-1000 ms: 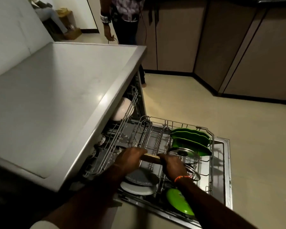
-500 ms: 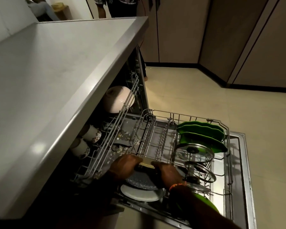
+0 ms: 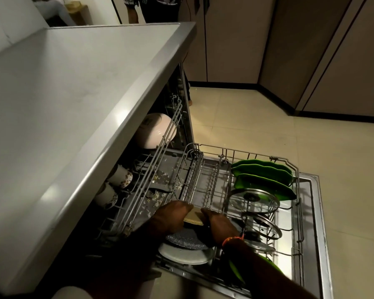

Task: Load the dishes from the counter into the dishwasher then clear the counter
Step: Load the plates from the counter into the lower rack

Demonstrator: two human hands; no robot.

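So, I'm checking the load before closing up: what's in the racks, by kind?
Green plates: 4
Glass lids: 3
Patterned cups: 2
Pale bowl: 1
Speckled grey plate: 1
White plate: 1
Wooden-handled item in both hands: 1
Total: 13

left hand (image 3: 171,216): fingers curl over the pale flat thing (image 3: 193,217) and out of sight — what that thing is cannot be told.
right hand (image 3: 219,225): fingertips hidden behind it.
green plate (image 3: 274,267): at the lower rack's near edge, mostly covered by the right forearm.
cups (image 3: 122,176): half hidden under the worktop (image 3: 78,100) edge.
standing person (image 3: 158,7): cut off by the top edge — legs only.
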